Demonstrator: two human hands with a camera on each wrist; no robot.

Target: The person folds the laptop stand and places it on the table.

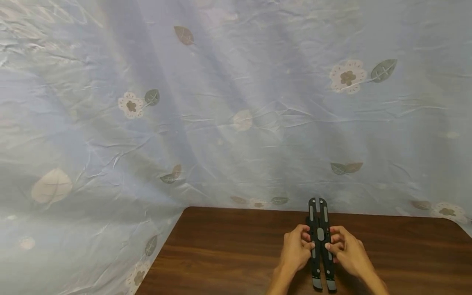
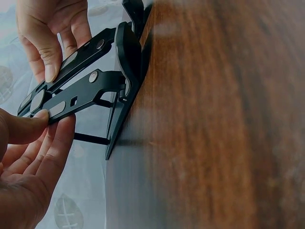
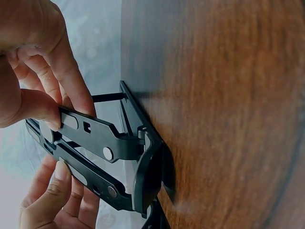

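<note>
A black folding laptop stand (image 1: 321, 234) with grey pads stands at the table's far middle-right, its two long arms close together and nearly parallel. My left hand (image 1: 295, 250) pinches the left arm between thumb and fingers. Opposite it, my right hand (image 1: 349, 253) grips the right arm the same way, thumb on top. In the left wrist view the arms of the stand (image 2: 85, 92) slope up from lower bars that meet the tabletop. The curved front lips (image 3: 148, 176) show in the right wrist view, low over the wood.
The dark brown wooden table (image 1: 228, 250) has rounded far corners. Behind it and to the left hangs a pale blue-grey sheet (image 1: 236, 90) printed with leaves and flowers, reaching down to the table's back edge.
</note>
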